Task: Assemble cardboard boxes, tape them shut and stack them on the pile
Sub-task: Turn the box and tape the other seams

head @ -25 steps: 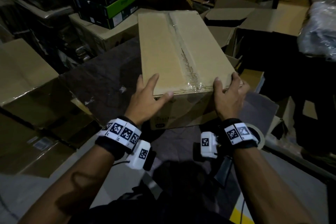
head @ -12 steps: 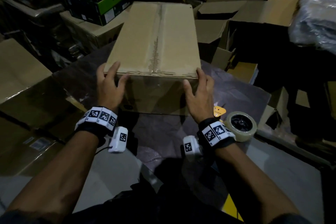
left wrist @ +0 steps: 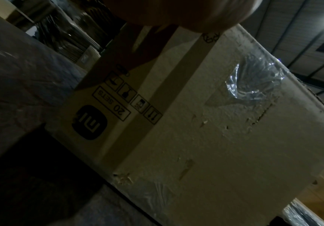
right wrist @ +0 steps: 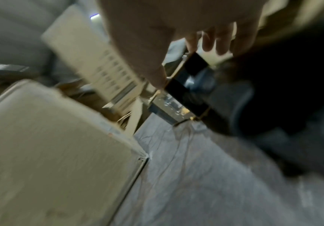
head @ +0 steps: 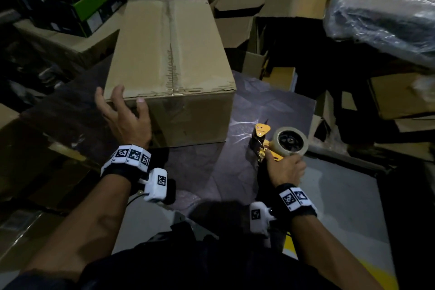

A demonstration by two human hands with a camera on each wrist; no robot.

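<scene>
On the dark mat, the cardboard box (head: 169, 66) sat with its flaps together. The left hand (head: 124, 116) braced its near corner, fingers spread, while the right hand (head: 283, 167) closed on the tape dispenser (head: 277, 142). The tape probably had to run along the centre seam.

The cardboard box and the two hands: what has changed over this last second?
The right hand has let go of the cardboard box and dropped to the tape dispenser beside it, closing its grip on the handle. The box, turned askew a second ago, now sits squarer on the dark sheet. The left hand stayed at the box's near left corner, fingers spread.
</scene>
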